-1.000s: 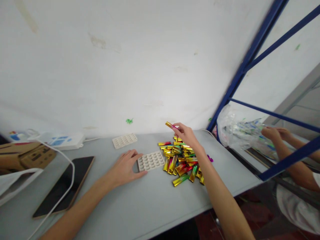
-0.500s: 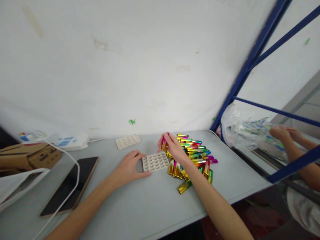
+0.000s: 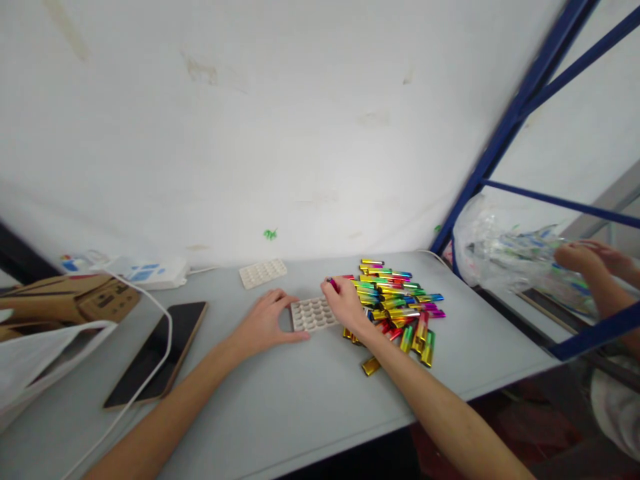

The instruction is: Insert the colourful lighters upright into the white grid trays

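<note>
My left hand (image 3: 267,322) holds the left end of a cream slotted tray (image 3: 313,316), fingertips at its far corner and thumb along its near edge. The tray lies flat on the table with rows of oval hollows. Over its right end, my right hand (image 3: 345,303) is closed on a small shiny purple case (image 3: 333,285); most of that case is hidden by the fingers. Beside and behind this hand spreads a heap of shiny metallic cases (image 3: 395,293) in gold, green, red, blue and purple, some with dark open ends.
A second slotted tray (image 3: 263,273) lies near the wall. On the left are a dark tablet (image 3: 157,357), a white cable (image 3: 169,327), a cardboard box (image 3: 100,300) and a white power strip (image 3: 160,272). A blue metal frame (image 3: 480,173) borders the right, with another person's hands (image 3: 587,257) and a plastic bag beyond.
My right hand has moved from the heap's left side down to the tray's right end, carrying the purple case. My left hand keeps its hold on the tray. The view has shifted slightly.
</note>
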The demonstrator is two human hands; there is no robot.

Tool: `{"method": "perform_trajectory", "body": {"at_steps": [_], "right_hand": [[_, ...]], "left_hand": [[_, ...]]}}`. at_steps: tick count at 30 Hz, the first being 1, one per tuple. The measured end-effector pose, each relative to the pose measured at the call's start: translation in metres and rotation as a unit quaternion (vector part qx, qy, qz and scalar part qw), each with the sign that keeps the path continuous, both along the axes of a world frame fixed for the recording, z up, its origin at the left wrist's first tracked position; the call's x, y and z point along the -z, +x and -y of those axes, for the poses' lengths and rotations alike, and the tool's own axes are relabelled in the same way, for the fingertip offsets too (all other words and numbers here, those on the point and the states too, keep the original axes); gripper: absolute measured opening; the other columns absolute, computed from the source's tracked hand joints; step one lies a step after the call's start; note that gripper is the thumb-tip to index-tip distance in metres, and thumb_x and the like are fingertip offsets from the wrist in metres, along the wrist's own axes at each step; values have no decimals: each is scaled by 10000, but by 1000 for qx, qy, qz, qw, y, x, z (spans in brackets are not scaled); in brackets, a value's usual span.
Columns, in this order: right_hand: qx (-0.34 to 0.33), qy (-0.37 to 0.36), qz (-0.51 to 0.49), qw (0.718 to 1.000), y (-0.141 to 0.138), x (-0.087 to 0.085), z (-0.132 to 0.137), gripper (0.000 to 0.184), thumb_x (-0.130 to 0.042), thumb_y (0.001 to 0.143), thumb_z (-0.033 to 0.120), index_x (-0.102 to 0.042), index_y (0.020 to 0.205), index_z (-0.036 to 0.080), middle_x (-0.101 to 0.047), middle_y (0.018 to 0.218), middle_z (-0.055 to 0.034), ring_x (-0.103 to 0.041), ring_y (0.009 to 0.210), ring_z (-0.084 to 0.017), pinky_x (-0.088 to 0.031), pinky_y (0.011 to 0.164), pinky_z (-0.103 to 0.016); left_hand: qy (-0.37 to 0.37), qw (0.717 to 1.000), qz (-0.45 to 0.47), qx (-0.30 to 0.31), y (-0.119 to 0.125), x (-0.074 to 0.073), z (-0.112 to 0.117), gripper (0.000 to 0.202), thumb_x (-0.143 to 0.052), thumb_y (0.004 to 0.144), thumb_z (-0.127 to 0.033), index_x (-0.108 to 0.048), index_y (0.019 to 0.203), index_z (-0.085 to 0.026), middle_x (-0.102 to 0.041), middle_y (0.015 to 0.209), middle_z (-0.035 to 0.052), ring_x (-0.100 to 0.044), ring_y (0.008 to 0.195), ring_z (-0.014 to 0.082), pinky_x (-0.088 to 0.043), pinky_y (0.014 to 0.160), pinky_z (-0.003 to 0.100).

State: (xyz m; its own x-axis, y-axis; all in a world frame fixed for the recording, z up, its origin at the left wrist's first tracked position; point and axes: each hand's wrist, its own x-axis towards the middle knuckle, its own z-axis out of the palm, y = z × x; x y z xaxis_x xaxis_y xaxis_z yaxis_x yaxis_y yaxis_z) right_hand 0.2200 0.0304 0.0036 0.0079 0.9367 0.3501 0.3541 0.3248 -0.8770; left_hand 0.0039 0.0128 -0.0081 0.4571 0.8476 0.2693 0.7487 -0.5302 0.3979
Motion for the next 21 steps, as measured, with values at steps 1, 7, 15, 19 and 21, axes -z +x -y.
{"method": "perform_trajectory", "body": {"at_steps": [1,7,15,19,21], "right_hand": [[1,3,6,1000,1,0,0,369,-486,863,435,-359,576,241,-316,556,51,-349,568,-123,-207,547,-278],[-32,16,25,999,8,1,2,373,-499,986,528,-497,761,230,-475,623,55,-453,601,-141,-320,589,-273],[-108,109,151,976,8,-1,6,344,-499,1049,469,-634,864,211,-641,922,-65,-608,880,-205,-480,793,-301],[-89,92,202,971,7,-2,5,368,-485,1079,436,-587,806,211,-625,692,4,-575,660,-161,-399,677,-266],[-93,93,206,970,6,-1,3,327,-502,1083,403,-583,834,207,-686,747,-11,-615,690,-163,-389,676,-259]], "left_hand": [[-1,1000,-6,-5,-1,-1,0,699,-835,663,-685,-711,1173,-222,-667,1116,77,-640,1073,321,-503,990,429],[-6,1000,0,9,-7,0,-5,667,-864,637,-656,-689,1106,-216,-666,1133,79,-630,1086,321,-486,1010,448],[1,999,29,17,-8,7,-8,654,-867,640,-669,-695,1080,-216,-670,1103,68,-627,1059,304,-484,989,429],[0,999,35,18,-9,10,-10,706,-868,613,-713,-700,1088,-219,-670,1084,68,-626,1039,306,-482,980,437],[-1,999,36,21,-9,11,-11,720,-873,607,-718,-700,1093,-217,-669,1080,68,-625,1040,310,-478,982,440]]}}
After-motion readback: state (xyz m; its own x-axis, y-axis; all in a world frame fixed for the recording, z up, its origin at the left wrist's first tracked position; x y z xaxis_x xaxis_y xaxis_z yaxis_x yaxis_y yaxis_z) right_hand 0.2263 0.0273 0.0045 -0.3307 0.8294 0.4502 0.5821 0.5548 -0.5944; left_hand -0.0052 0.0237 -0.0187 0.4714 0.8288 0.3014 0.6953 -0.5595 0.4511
